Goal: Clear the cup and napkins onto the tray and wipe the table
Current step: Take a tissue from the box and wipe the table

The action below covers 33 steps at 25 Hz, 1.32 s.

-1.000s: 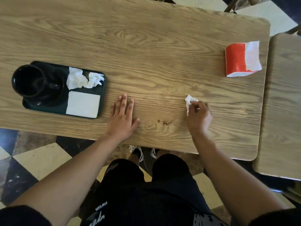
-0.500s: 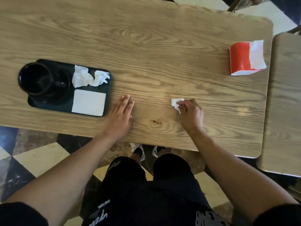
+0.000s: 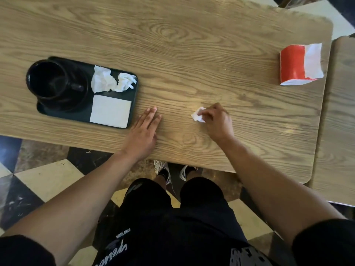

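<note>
A dark tray (image 3: 134,104) lies on the left of the wooden table (image 3: 192,45). On it stand a black cup (image 3: 50,79), crumpled white napkins (image 3: 111,81) and a flat folded napkin (image 3: 110,111). My left hand (image 3: 143,131) rests flat on the table just right of the tray, fingers straight. My right hand (image 3: 216,121) pinches a small white napkin wad (image 3: 197,116) and presses it on the tabletop near the front edge.
A red and white napkin pack (image 3: 299,64) stands at the table's right end. A second wooden table (image 3: 342,116) adjoins on the right. The table's front edge runs just below my wrists, with checkered floor and my legs beneath.
My right hand has slid the napkin wad leftward across the table, over the brown stain, which no longer shows. My left hand stayed flat by the tray.
</note>
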{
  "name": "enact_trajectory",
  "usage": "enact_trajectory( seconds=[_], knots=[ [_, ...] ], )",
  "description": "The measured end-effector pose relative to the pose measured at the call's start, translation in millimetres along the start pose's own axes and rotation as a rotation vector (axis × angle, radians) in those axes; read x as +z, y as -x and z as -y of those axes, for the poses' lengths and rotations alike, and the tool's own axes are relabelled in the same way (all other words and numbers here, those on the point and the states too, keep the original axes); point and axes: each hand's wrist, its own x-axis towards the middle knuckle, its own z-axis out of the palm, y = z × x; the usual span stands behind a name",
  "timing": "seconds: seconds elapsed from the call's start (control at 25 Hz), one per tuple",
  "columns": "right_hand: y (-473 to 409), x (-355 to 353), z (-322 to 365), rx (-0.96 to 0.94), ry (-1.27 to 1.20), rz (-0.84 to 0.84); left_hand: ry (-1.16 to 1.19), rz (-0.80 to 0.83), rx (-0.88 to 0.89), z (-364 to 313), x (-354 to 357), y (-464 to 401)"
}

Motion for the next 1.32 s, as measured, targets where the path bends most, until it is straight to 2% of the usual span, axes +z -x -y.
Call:
enact_trajectory(
  seconds=[0.04, 0.08, 0.16, 0.2, 0.24, 0.4, 0.44, 0.48, 0.6, 0.64, 0.68, 0.72, 0.8, 0.88, 0.92, 0.96, 1.04, 1.08, 1.12, 1.16, 1.2, 1.32],
  knots=[
    [3, 13, 16, 0.033, -0.045, 0.027, -0.002, 0.001, 0.000, 0, -1, 0],
    [17, 29, 28, -0.052, -0.031, 0.132, 0.000, 0.004, 0.002, -2, -1, 0],
    [56, 38, 19, -0.344, 0.036, 0.378, 0.015, 0.015, 0.002, -3, -3, 0],
    [62, 26, 3, -0.418, 0.038, 0.425, 0.025, 0.012, 0.000, -3, -3, 0],
    [57, 7, -13, -0.403, 0.044, 0.392, 0.031, 0.006, 0.001, -3, -3, 0],
    [5, -35, -32, 0.176, 0.038, -0.105, 0.025, 0.001, -0.020, -3, 0, 0],
    [7, -23, -20, 0.215, 0.030, -0.146, 0.023, 0.004, -0.028, -5, 0, 1],
    [19, -5, -5, 0.171, 0.032, -0.094, 0.021, 0.008, -0.032, -7, 0, 1],
    [92, 32, 19, -0.326, 0.070, 0.287, 0.024, 0.016, -0.036, -9, -2, 0],
    [101, 27, 12, -0.433, 0.077, 0.314, 0.022, 0.013, -0.039, -9, -2, 0],
    [95, 16, -1, -0.394, 0.029, 0.262, 0.010, 0.010, -0.038, -8, -2, -1],
    [84, -1, -13, -0.225, -0.016, 0.138, -0.007, 0.008, -0.034, -7, -2, 0],
    [55, -34, -35, 0.206, -0.039, -0.216, -0.022, 0.012, -0.025, -7, -1, 0],
    [44, -40, -51, 0.460, -0.027, -0.385, -0.015, 0.017, -0.033, -11, -2, 1],
    [47, -29, -44, 0.453, -0.035, -0.386, -0.013, 0.017, -0.039, -13, -2, 1],
    [55, -10, -32, 0.354, -0.059, -0.327, -0.011, 0.017, -0.046, -14, -3, 0],
    [92, 33, 3, 0.048, -0.082, -0.020, -0.006, 0.029, -0.059, -13, -4, -1],
    [112, 46, 13, -0.059, -0.095, 0.164, -0.003, 0.038, -0.061, -12, -5, -1],
    [122, 48, 17, -0.109, -0.111, 0.258, 0.003, 0.045, -0.058, -11, -6, -1],
    [114, 38, 13, -0.073, -0.155, 0.222, 0.011, 0.047, -0.049, -10, -7, -1],
    [94, 24, 4, 0.019, -0.169, 0.094, 0.014, 0.043, -0.037, -8, -6, -1],
    [21, -37, -34, 0.389, 0.005, -0.344, -0.001, 0.029, -0.027, -6, -3, -1]
  ],
)
